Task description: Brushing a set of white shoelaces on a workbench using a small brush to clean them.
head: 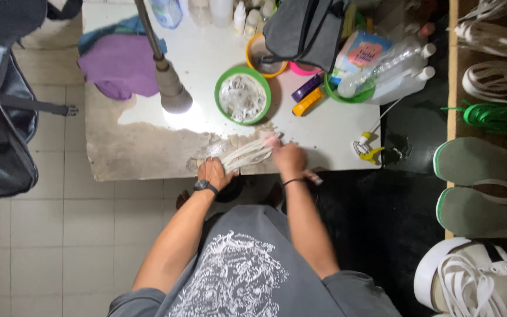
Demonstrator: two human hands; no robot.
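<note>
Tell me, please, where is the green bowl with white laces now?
In the head view, the green bowl stands on the white table, centre, just right of the lamp head and behind both hands.

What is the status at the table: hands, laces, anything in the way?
Left hand and right hand both gripping the bundle of white laces at the table edge. Green bowl and lamp head close behind, not touching.

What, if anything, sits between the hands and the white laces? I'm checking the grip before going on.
Nothing visible does. The left hand already grips one end of the bundle of white laces, and the right hand is on the other end, at the near edge of the table. The green bowl stands behind them, apart.
</note>
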